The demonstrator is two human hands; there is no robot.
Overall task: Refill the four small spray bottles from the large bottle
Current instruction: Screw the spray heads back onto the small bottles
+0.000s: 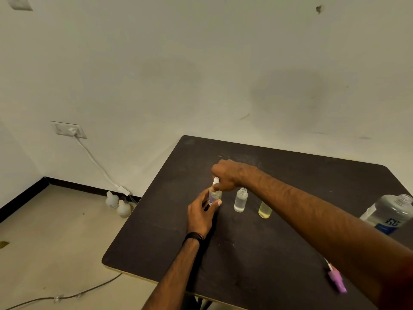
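Note:
On the dark table point(257, 253) my left hand point(201, 214) grips the body of a small clear spray bottle point(215, 195) with a purple label. My right hand point(225, 175) pinches its white spray top point(216, 181) from above. To the right stand a small clear bottle point(241, 200) with its neck uncapped and a small bottle of yellowish liquid point(265, 210), partly hidden behind my right forearm. The large clear bottle point(390, 212) with a blue label stands uncapped at the table's right edge. A pink spray top point(336, 279) lies near the front right.
The table stands against a white wall. Two white bottles point(117, 204) sit on the floor by the table's left corner. A white cable runs down from a wall socket point(70, 130), and another cable point(67, 295) lies across the floor at the lower left.

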